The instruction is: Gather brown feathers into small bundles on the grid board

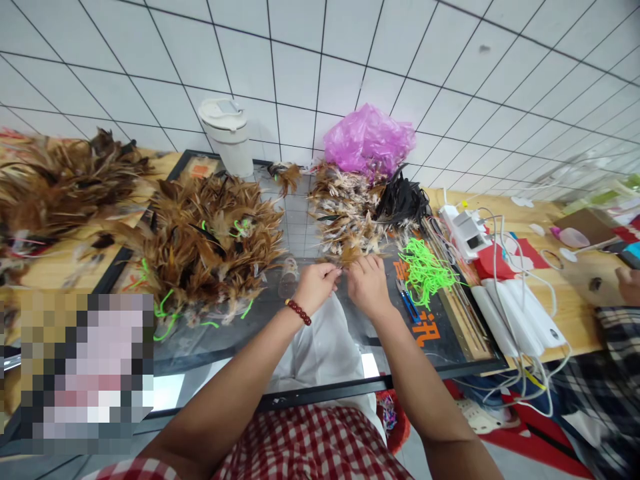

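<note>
Over the glass-topped table (235, 347), near its middle: left hand (314, 285) and right hand (369, 285) drawn close together, fingertips pinched narrow on a small tuft of brown feathers (349, 256) at the near edge of the speckled feather pile (345, 213). Best done, by the look of it, with a light pinch low on the quills, tips kept level, wrists resting on the glass for steadiness, and loose strands kept clear of the neighbouring pile. Close to the right hand: blue-handled scissors (407, 301) and a tangle of neon green cord (425, 270), both within easy reach without letting go. Left of the hands, well apart: a big mound of brown feathers (210, 240) threaded with green cord. Behind: a white lidded cup (229, 137) and a pink plastic bag (369, 141) against the tiled wall. Hard to tell whether cord or thread already sits between the fingers, since knuckles and feather tips cover the gap; exact count of feathers held likewise unclear. Lower left blotted out by a pixelated block. Right edge cut off: only part of another person's hand (630, 285) and a plaid sleeve in view. White cables (520, 293) on the wooden bench tangled, ends not traceable.
</note>
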Motion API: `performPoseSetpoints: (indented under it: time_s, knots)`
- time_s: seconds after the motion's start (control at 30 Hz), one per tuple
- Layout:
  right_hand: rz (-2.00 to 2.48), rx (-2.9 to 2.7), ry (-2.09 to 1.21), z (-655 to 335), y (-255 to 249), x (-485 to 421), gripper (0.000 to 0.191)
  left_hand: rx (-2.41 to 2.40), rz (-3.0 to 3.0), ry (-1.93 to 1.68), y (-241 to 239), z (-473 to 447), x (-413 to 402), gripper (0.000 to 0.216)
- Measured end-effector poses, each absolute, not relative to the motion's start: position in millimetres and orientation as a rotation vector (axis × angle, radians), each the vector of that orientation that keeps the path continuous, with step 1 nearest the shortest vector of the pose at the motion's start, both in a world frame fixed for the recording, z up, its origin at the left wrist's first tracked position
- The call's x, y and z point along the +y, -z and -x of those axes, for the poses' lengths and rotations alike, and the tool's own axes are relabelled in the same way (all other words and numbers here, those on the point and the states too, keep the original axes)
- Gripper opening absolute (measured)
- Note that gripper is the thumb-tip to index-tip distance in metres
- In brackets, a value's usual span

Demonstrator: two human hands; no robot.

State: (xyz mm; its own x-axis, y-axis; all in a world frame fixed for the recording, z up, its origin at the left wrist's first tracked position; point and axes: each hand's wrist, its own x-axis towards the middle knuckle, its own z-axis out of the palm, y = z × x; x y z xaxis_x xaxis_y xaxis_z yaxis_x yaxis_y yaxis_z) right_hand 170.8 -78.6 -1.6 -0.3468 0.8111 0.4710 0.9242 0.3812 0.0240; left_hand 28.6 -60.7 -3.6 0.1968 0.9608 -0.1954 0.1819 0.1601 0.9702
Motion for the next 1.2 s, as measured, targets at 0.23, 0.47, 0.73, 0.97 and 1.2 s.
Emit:
performPoseSetpoints:
  time_s: [0.23, 0.47, 0.73, 0.97, 1.2]
  knots:
    - [1.623, -1.984, 0.267, -185, 1, -75, 0.016, 1.176, -1.058, -0.971, 5, -25, -55, 0.017]
    - [1.674, -1.922, 0.176, -195, 12, -61, 0.017, 1.095, -0.806, -1.186, 5, -26, -51, 0.021]
    - [1.666, -1.967, 0.172, -189, 16, -41, 0.015, 1.048, -0.774, -1.308, 14, -29, -34, 0.024]
    - [1.423, -1.998, 0.298, -179, 17, -26, 0.019, 1.081, -0.831, -1.334, 19, -35, -9, 0.019]
    - [1.356, -2.104, 0.356, -178, 16, -34, 0.017, 1.109, -0.984, -1.236, 21, -34, -13, 0.021]
